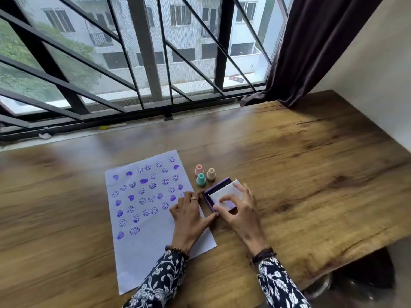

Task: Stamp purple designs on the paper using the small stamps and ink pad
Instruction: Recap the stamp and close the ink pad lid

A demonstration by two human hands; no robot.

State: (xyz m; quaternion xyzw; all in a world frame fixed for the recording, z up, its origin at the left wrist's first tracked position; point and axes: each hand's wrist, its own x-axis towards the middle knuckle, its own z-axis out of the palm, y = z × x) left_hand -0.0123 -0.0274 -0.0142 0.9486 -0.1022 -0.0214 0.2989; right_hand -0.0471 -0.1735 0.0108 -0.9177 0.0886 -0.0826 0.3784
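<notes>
One white sheet of paper [155, 210] lies on the brown wooden table [300, 152], covered in rows of purple smiley and heart prints; right of its far edge stand three small plastic stamps, one pink [198, 170], one teal [200, 179], one cream [211, 174], close together; just near of them sits one square purple ink pad [219, 194], its white lid tilted over it; the right hand [239, 207] pinches that lid between thumb and fingers; the left hand [189, 215], fingers loosely spread, rests on the paper's right edge with fingertips touching the pad's case.
</notes>
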